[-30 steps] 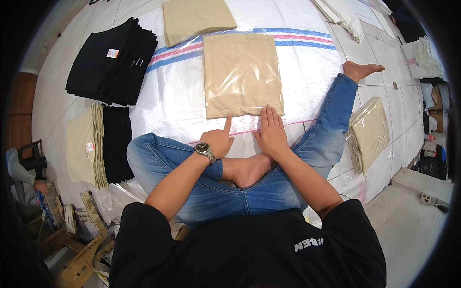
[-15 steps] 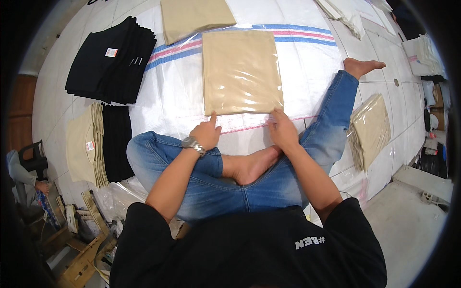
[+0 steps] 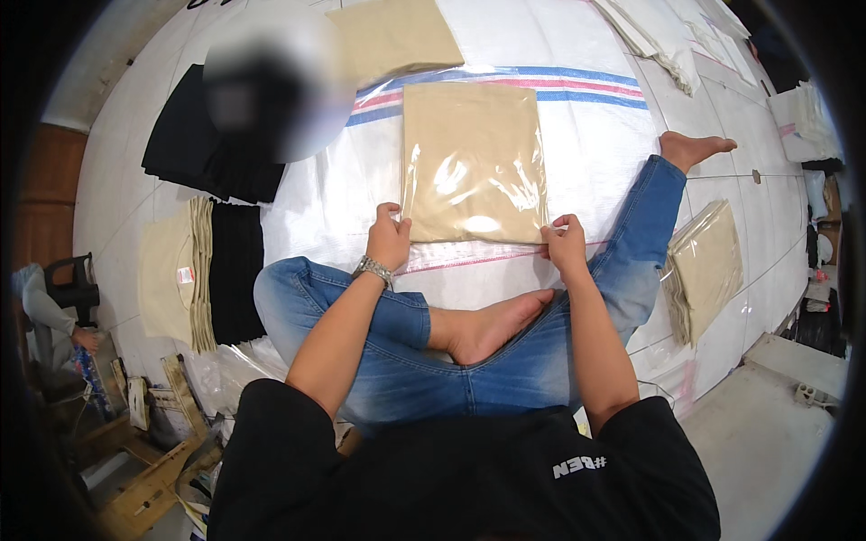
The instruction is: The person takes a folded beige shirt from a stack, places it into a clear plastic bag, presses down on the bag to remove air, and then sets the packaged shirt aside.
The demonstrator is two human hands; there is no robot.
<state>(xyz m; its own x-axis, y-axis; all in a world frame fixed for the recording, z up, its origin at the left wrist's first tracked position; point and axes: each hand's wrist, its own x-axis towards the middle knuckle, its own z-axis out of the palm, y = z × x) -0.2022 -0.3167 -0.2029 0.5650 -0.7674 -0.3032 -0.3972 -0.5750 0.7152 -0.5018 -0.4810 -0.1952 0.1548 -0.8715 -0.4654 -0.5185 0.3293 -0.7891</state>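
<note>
A folded beige garment in a clear plastic bag (image 3: 474,162) lies flat on the white woven sheet in front of me, its film shining near the close edge. My left hand (image 3: 389,236), with a metal watch on the wrist, has its thumb and curled fingers closed at the bag's near left corner. At the near right corner my right hand (image 3: 566,245) pinches the bag's edge between thumb and fingers. Beyond the bag lies another folded beige piece (image 3: 397,36).
A stack of folded black garments (image 3: 185,135) stands at the far left, partly hidden by a blurred patch. Nearer are beige garments (image 3: 167,270) beside black ones (image 3: 237,270). Bagged beige garments (image 3: 708,266) lie right of my leg. The white sheet (image 3: 595,135) has blue and red stripes.
My fingers went from pointing onto the bag's near corners to pinching there, and the hands sit slightly wider apart. A blurred patch now covers part of the black stack. The view shifted slightly.
</note>
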